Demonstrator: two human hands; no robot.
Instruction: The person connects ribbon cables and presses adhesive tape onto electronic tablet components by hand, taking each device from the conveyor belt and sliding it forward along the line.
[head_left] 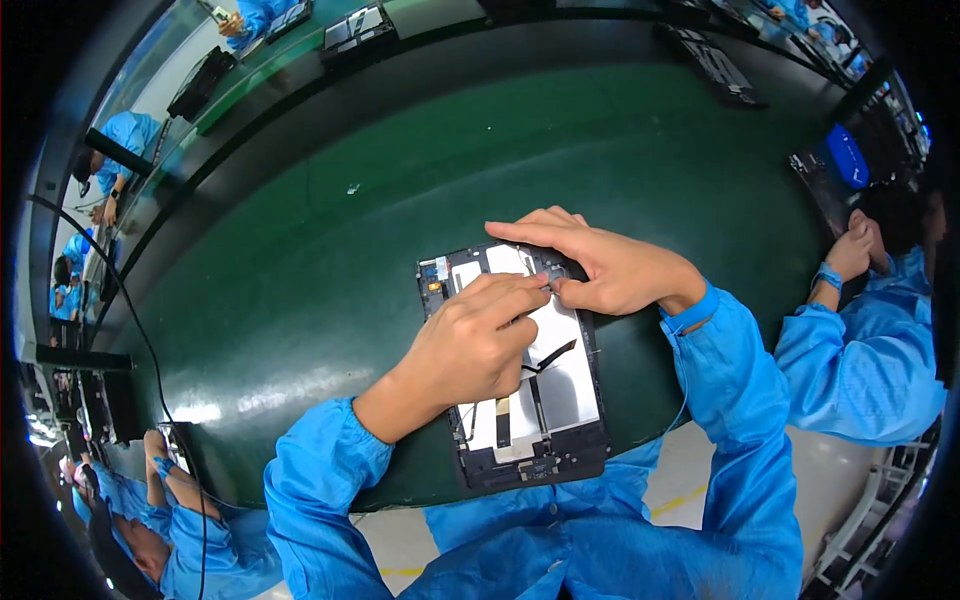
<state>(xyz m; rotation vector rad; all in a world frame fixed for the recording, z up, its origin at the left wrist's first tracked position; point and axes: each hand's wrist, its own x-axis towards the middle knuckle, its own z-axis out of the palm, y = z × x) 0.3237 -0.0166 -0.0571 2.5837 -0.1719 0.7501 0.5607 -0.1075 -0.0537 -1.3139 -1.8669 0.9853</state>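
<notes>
An opened tablet [572, 392] lies on the green table in front of me, its silver inner plates, black ribbon cables and small boards exposed. My left hand [470, 340] reaches across its upper half, fingers bent and pressed together, their tips down at the upper right part. Whatever those fingertips pinch is too small or hidden to name. Over the tablet's far right corner lies my right hand [615, 268], its thumb on the inner parts close to the left fingertips and its other fingers across the far edge. A loose black ribbon cable [556, 355] sticks up mid-tablet.
The green table [300, 250] spreads wide to the left and far side. A dark raised shelf [450, 45] runs along the back, bearing other device parts [715, 65]. At right, a co-worker's hand [850, 250] is near a dark panel. A black cable [140, 320] hangs at left.
</notes>
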